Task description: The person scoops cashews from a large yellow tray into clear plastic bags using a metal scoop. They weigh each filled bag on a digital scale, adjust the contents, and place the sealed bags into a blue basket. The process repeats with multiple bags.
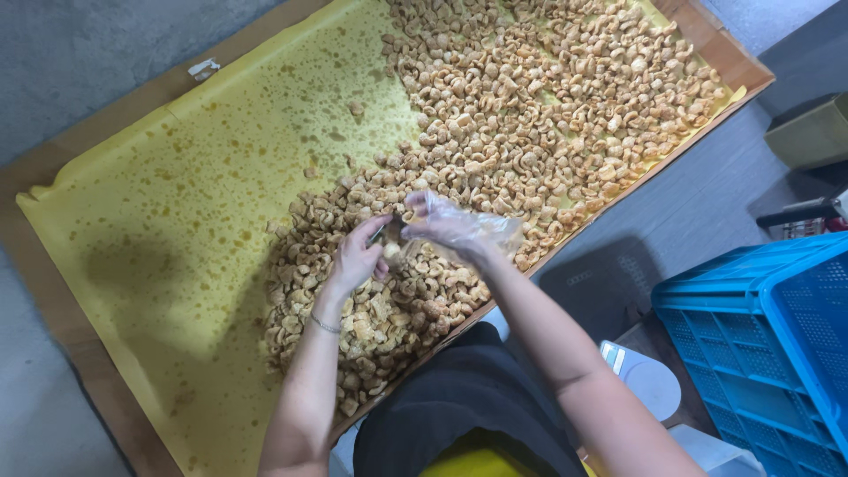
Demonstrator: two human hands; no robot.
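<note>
A wide wooden-rimmed tray lined with stained yellow paper holds a thick layer of pale brown nut pieces over its right half and front. My left hand is bare, wears a thin bracelet, and pinches a small dark tool above the pile. My right hand wears a loose clear plastic glove and meets the left hand over the nuts, fingers closed on a piece between them. What exactly it pinches is hard to see.
A blue slotted plastic crate stands at the right. A small white scale and a dark mat lie on the grey floor near my knees. A green-brown box sits at the far right.
</note>
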